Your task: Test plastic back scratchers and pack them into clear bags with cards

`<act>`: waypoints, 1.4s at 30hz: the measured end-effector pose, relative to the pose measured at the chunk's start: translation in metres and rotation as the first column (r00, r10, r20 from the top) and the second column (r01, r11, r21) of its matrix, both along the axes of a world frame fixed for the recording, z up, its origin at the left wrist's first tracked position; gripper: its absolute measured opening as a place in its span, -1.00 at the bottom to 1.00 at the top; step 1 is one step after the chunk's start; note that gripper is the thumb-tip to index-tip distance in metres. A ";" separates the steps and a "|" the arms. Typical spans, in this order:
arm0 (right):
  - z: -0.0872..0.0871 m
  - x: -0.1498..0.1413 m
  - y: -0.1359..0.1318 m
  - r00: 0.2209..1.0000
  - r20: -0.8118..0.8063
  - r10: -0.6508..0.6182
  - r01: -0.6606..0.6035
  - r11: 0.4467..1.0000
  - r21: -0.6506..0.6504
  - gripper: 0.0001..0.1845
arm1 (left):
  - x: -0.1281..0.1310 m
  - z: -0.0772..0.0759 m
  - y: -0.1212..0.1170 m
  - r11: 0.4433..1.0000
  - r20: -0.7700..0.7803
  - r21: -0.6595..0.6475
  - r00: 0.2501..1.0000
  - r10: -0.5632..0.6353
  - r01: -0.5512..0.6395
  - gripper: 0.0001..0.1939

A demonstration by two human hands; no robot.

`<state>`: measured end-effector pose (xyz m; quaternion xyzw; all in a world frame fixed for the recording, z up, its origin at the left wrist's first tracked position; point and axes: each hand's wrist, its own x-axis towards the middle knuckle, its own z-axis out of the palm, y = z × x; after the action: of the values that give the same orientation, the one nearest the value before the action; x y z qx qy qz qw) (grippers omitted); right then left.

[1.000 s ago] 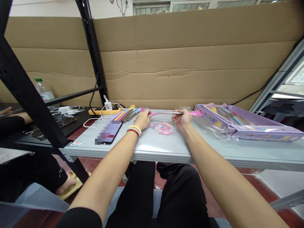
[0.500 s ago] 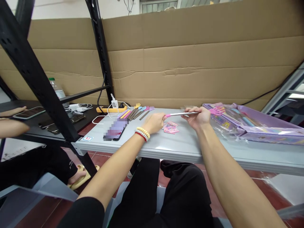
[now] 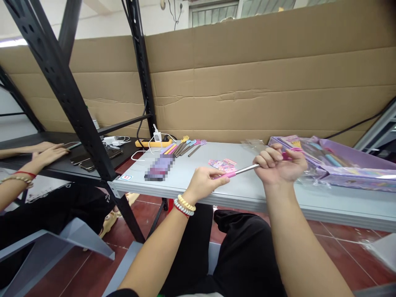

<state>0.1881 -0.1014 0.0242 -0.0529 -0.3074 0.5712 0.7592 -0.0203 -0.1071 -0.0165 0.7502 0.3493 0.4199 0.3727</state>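
A telescopic back scratcher with a metal rod and pink ends spans my two hands above the grey table. My left hand pinches its pink handle end. At the other end, the fingers of my right hand curl around the rod and the pink claw head, which is mostly hidden. Small pink printed cards lie on the table behind the rod. Farther left, several more back scratchers with yellow, blue, pink and purple heads rest in a row.
On the right stands an open purple box with wrapped items and clear plastic. A phone lies at left, near a yellow power strip. Beyond a black shelf post, another person's hands rest on a black table. Cardboard closes the back.
My right hand has turned and closed over the claw end, which stuck out before. Both hands have come slightly nearer, and the rod now slants. The view has shifted left.
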 end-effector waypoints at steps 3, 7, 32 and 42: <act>-0.003 0.003 -0.006 0.998 -0.006 0.064 -0.063 0.995 0.081 -0.68 | -0.004 -0.010 -0.006 0.954 0.261 -0.232 0.957 -0.127 0.190 -0.51; -0.010 -0.006 -0.006 0.995 -0.036 0.095 -0.091 0.990 0.104 -0.53 | 0.007 -0.011 -0.015 0.906 0.440 -0.372 0.898 -0.017 0.200 -0.66; -0.010 -0.048 -0.016 0.992 -0.036 0.124 -0.119 0.987 0.111 -0.51 | 0.001 0.005 -0.031 0.983 0.185 -0.179 0.980 0.067 -0.033 -0.71; -0.015 -0.062 -0.019 0.983 -0.174 -0.061 0.034 0.987 -0.156 -0.46 | 0.004 0.010 -0.036 0.985 0.031 -0.003 0.985 0.172 -0.172 -0.77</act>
<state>0.1264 -0.1200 0.0091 -0.0670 -0.1922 0.5773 0.7908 -0.0160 -0.1435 -0.0065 0.7104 0.4069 0.4622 0.3408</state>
